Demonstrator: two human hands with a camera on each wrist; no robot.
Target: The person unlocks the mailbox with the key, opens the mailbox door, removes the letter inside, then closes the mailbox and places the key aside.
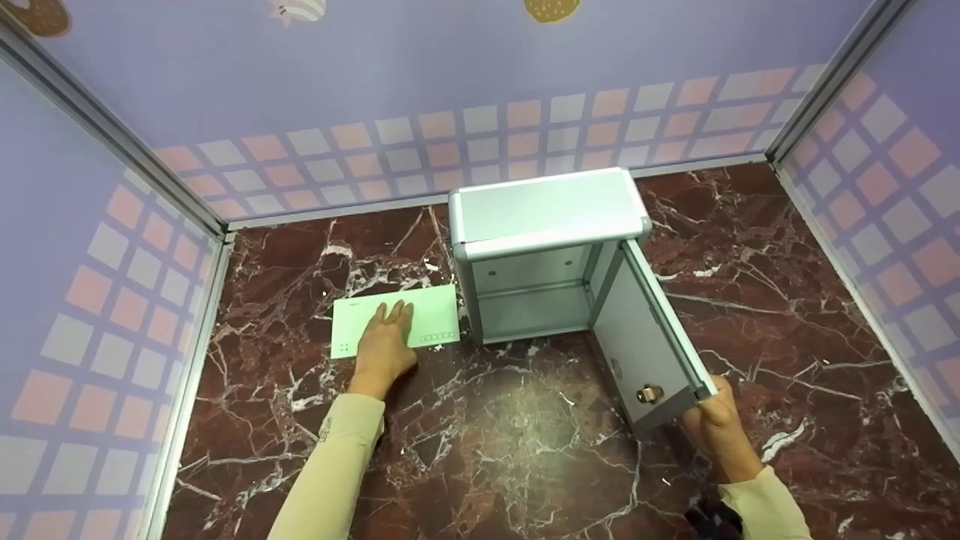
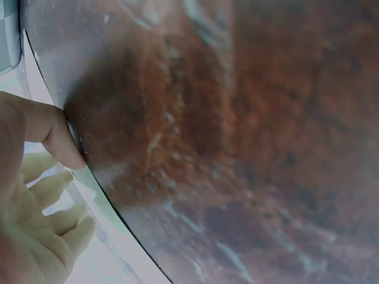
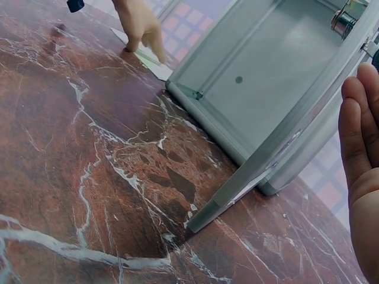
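A pale green envelope [image 1: 435, 311] with small printed boxes lies flat on the dark red marbled surface. My left hand [image 1: 385, 343] rests on it, fingers laid across its face. In the left wrist view the thumb [image 2: 62, 139] touches the envelope's edge. To the right of the envelope stands a silver metal mailbox [image 1: 551, 210], its inside visible. Its door [image 1: 637, 337] is swung out toward me and carries a lock [image 1: 649, 394]. My right hand [image 1: 720, 427] is at the door's outer side near the free edge; in the right wrist view its fingers [image 3: 352, 130] look straight.
Purple wall panels [image 1: 420, 67] with pink and white checks enclose the surface at the back and both sides. Grey metal strips [image 1: 836, 82] run along the corners. The mailbox stands close to the back wall, and its door juts into the space before it.
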